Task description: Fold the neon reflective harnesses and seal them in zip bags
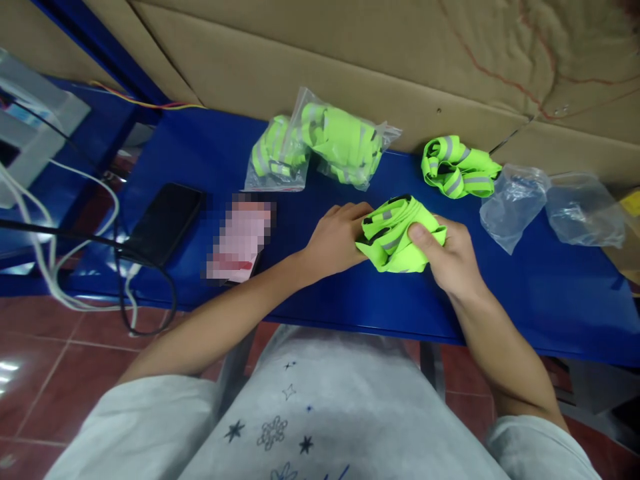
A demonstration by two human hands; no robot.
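Note:
Between my two hands is a folded bundle of neon-green reflective straps, with grey stripes and some black edging. My right hand is closed on its right side, the thumb pressed across the front. On the other side, my left hand grips the bundle's left edge, its fingertips partly hidden behind the fabric. The bundle is held over the blue table, near its middle. A looser heap of the same straps lies behind my right hand.
Two clear bags filled with green straps lie at the back. Two clear plastic bags lie at the right. A black phone, a blurred pink-screened device and cables occupy the left of the blue table.

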